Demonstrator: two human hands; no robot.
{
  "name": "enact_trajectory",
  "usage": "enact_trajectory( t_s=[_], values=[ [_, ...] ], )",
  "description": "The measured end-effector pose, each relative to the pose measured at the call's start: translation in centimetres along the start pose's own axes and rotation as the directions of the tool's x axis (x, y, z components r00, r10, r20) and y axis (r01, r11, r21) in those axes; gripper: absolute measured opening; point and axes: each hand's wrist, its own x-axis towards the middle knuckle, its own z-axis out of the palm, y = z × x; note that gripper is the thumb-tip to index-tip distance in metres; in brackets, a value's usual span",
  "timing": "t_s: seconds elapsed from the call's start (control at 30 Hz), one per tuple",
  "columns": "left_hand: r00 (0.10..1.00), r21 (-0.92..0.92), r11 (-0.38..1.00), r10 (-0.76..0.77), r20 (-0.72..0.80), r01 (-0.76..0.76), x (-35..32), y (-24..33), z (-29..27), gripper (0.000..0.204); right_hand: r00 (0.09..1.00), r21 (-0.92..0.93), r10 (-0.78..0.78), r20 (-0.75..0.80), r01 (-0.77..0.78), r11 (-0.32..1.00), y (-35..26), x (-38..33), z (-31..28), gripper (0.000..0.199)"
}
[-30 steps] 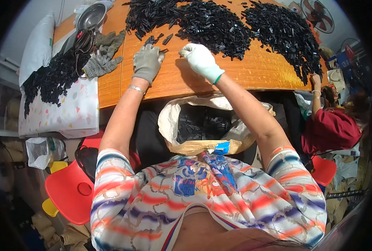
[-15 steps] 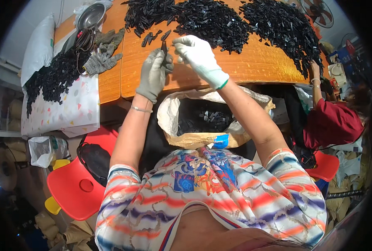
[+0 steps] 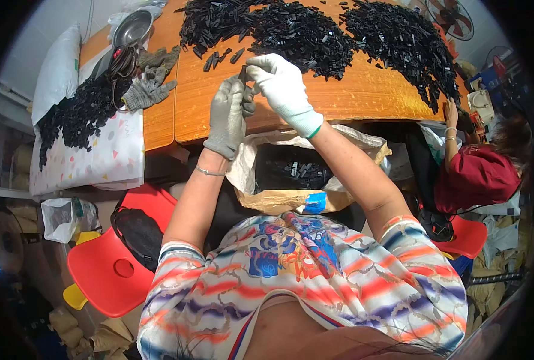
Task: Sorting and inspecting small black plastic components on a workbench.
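A crinkled, off-white sack (image 3: 243,171) is gaping at the centre. Toward 11 to 12 o'clock, the left hand (image 3: 227,117), in a grey glove, is pinching a slim black piece (image 3: 243,73), straight-edged and partly hidden; the right hand (image 3: 284,90), in white knit, is curling its fingertips against it, grip indeterminable. Beyond, glossy, angular black fragments (image 3: 300,39) are lying heaped at 12 o'clock on the wood-grained worktop (image 3: 375,90).

two gloved hands (image 3: 226,120) (image 3: 286,93), one held black piece (image 3: 243,73), one metal bowl (image 3: 132,27), two red chairs (image 3: 102,270) (image 3: 468,237)
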Motion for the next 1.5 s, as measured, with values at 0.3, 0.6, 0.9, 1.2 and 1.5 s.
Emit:
enact_trajectory(
  t_s=[0.3, 0.6, 0.9, 1.2, 1.5],
  values=[
    [0.987, 0.203, 0.979, 0.06, -0.151, -0.029, -0.6, -0.4, 0.8, 0.019, 0.964, -0.573, -0.246, 0.105, 0.261, 0.777, 0.7, -0.3, -0.6, 0.019],
    [0.962, 0.359, 0.921, 0.22, -0.16, -0.151, -0.1, -0.6, 0.9, 0.02, 0.824, -0.79, -0.414, 0.386, 0.527, 0.312, 0.6, 0.3, -0.5, 0.011],
    [0.964, 0.343, 0.937, 0.148, -0.22, -0.066, 0.9, -1.1, 1.8, 0.02, 0.777, -0.74, -0.357, 0.518, 0.617, 0.268, 1.0, 1.8, -2.3, 0.013],
    [0.997, 0.201, 0.977, -0.073, -0.008, 0.073, 2.4, -0.2, 1.7, 0.022, 0.951, -0.85, -0.166, 0.261, 0.308, 0.427, 0.1, 1.9, -3.5, 0.021],
    [0.966, 0.06, 0.966, -0.254, 0.035, 0.252, -1.9, -1.1, -0.5, 0.019, 0.89, -0.143, 0.298, 0.345, -0.264, 0.954, -0.1, -1.2, -7.2, 0.037]
  ],
)
